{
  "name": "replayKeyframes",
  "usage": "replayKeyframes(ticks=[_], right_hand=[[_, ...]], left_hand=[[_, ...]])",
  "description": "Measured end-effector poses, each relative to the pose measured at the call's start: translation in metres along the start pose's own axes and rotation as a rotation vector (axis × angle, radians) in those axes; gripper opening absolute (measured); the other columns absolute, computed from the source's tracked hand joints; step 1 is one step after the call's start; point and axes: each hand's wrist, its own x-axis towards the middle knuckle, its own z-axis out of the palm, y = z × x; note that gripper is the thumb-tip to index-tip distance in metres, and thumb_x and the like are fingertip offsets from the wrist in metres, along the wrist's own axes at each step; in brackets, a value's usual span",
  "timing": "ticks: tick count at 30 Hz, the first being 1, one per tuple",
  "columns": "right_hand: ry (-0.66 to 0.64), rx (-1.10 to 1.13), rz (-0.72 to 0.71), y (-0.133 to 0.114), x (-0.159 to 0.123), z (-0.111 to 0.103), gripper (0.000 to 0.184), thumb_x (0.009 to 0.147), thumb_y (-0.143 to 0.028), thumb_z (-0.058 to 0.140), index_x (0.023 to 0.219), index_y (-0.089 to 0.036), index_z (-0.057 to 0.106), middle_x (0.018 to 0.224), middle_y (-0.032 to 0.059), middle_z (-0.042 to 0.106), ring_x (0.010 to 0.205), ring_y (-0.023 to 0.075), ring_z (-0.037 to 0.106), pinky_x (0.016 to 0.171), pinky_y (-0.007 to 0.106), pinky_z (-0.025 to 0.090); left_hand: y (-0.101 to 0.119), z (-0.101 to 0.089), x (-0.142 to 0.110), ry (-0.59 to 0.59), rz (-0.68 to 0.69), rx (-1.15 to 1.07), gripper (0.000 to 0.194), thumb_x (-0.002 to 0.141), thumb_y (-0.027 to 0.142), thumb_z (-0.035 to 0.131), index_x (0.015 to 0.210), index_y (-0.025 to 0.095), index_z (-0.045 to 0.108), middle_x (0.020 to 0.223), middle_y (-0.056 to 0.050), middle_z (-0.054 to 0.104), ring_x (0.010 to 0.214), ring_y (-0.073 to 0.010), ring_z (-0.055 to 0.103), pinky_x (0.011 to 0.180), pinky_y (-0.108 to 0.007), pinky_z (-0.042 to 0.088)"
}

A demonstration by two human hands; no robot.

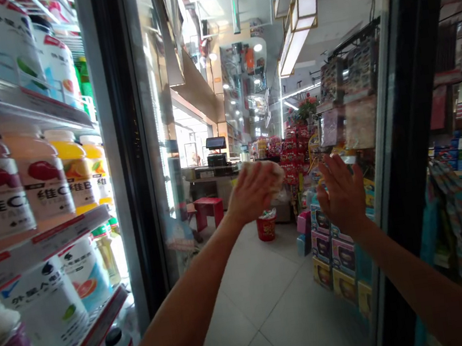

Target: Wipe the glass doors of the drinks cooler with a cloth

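A glass cooler door (266, 295) with a black frame (398, 130) stands swung open in front of me. My left hand (253, 192) reaches to the middle of the pane and presses a pale cloth (275, 175) against it. Only the cloth's edges show past my fingers, and the hand is slightly blurred. To its right, my right hand (342, 194) lies with fingers spread at the glass, near the frame, holding nothing. Whether its palm fully touches the pane is hidden.
At left, lit cooler shelves (77, 222) hold rows of drink bottles (43, 178). Seen in or through the glass are stacked boxes (328, 245), a red bucket (267, 228), a red stool (209, 208) and a counter screen (215, 143). Turquoise packages (459, 220) hang at right.
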Motion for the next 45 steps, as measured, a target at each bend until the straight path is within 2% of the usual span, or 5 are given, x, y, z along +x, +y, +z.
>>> replayKeyframes(ticks=[7, 16, 24, 31, 45], right_hand=[[0.02, -0.036, 0.01, -0.004, 0.0, 0.002, 0.058, 0.083, -0.026, 0.043, 0.139, -0.018, 0.027, 0.14, 0.0128, 0.039, 0.133, 0.0234, 0.031, 0.109, 0.048, 0.017], [0.042, 0.007, -0.019, 0.001, -0.001, 0.001, 0.058, 0.083, -0.024, 0.043, 0.139, -0.017, 0.028, 0.138, 0.0141, 0.042, 0.132, 0.0232, 0.033, 0.108, 0.047, 0.019], [0.024, -0.01, 0.02, -0.003, -0.001, -0.001, 0.057, 0.084, -0.025, 0.04, 0.139, -0.018, 0.027, 0.138, 0.0126, 0.042, 0.132, 0.0231, 0.032, 0.108, 0.047, 0.018], [0.045, 0.013, -0.008, 0.0, -0.002, 0.0, 0.057, 0.083, -0.025, 0.042, 0.138, -0.017, 0.03, 0.139, 0.0131, 0.042, 0.131, 0.0242, 0.033, 0.108, 0.047, 0.019], [0.03, 0.002, 0.017, -0.005, 0.008, -0.002, 0.059, 0.084, -0.027, 0.042, 0.14, -0.019, 0.025, 0.141, 0.0126, 0.038, 0.133, 0.0252, 0.031, 0.108, 0.05, 0.016]], left_hand=[[-0.072, -0.003, -0.028, 0.338, -0.977, 0.123, 0.048, 0.091, 0.03, 0.03, 0.132, 0.005, 0.036, 0.144, -0.019, 0.027, 0.137, -0.0291, 0.013, 0.11, -0.054, 0.015], [0.033, 0.004, 0.03, -0.069, 0.143, -0.083, 0.045, 0.087, 0.035, 0.039, 0.13, 0.024, 0.041, 0.143, 0.0, 0.033, 0.138, -0.0181, 0.009, 0.114, -0.045, 0.011], [-0.055, -0.007, -0.015, 0.291, -0.88, 0.051, 0.047, 0.089, 0.026, 0.032, 0.132, 0.01, 0.038, 0.145, -0.015, 0.027, 0.138, -0.023, 0.008, 0.112, -0.05, 0.013], [0.042, 0.006, 0.009, 0.008, -0.084, -0.067, 0.043, 0.086, 0.029, 0.042, 0.128, 0.021, 0.045, 0.14, -0.003, 0.039, 0.138, -0.0202, 0.012, 0.113, -0.045, 0.015], [0.002, -0.002, -0.016, 0.136, -0.496, 0.015, 0.048, 0.088, 0.027, 0.036, 0.135, 0.016, 0.035, 0.146, -0.009, 0.027, 0.138, -0.0235, 0.002, 0.112, -0.05, 0.013]])
